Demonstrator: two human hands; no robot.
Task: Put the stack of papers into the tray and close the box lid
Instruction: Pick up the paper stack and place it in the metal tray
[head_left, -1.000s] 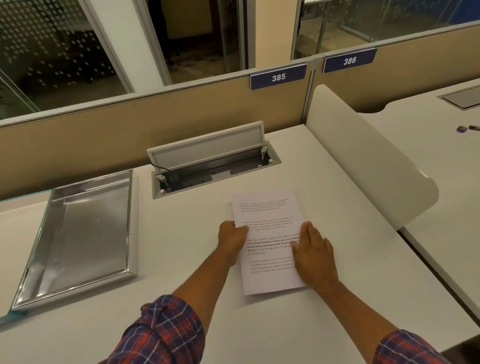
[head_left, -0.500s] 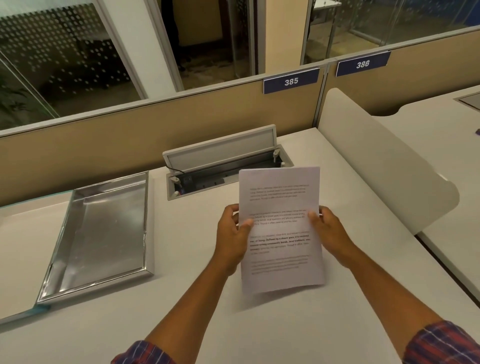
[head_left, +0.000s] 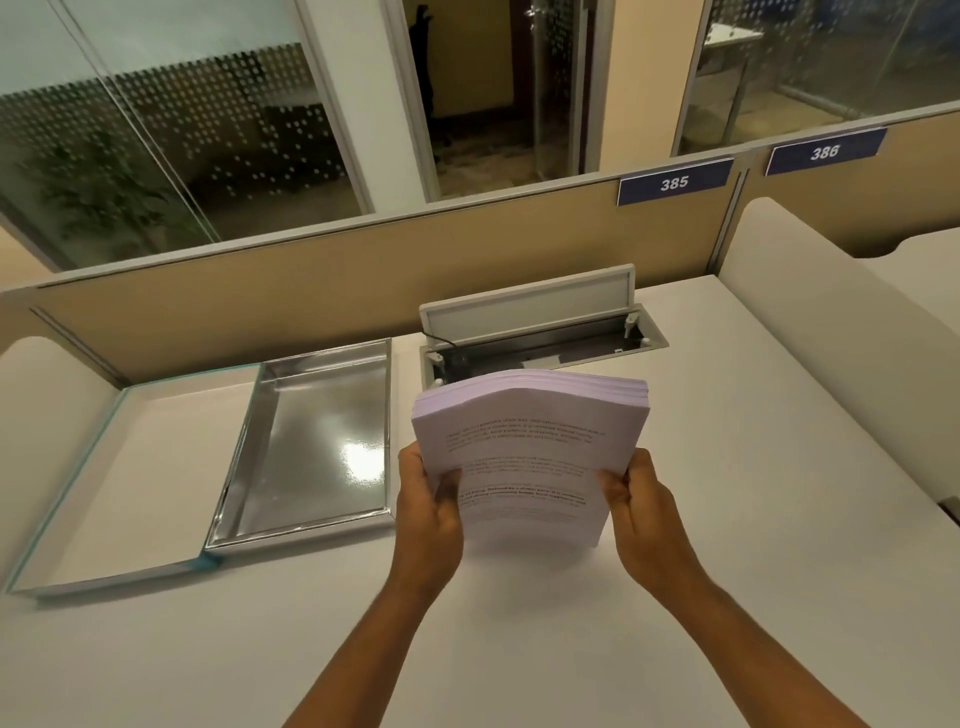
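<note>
Both hands grip the stack of papers (head_left: 530, 457) by its long edges: the left hand (head_left: 428, 512) clasps the left side with the thumb laid over the printed top sheet, and the right hand (head_left: 641, 512) clasps the right side the same way, thumb on top and fingers curled underneath. Held up off the white desk (head_left: 727, 597), the stack tilts with its far end raised and bowed upward, so the layered far edge of the sheets shows. To the left, well apart from the paper, the shiny metal tray (head_left: 317, 447) lies on the desk, and the box lid (head_left: 135, 478) lies open flat just beside it on its left side. Behind the stack, a cable box (head_left: 540, 332) set in the desk stands with its flap up.
</note>
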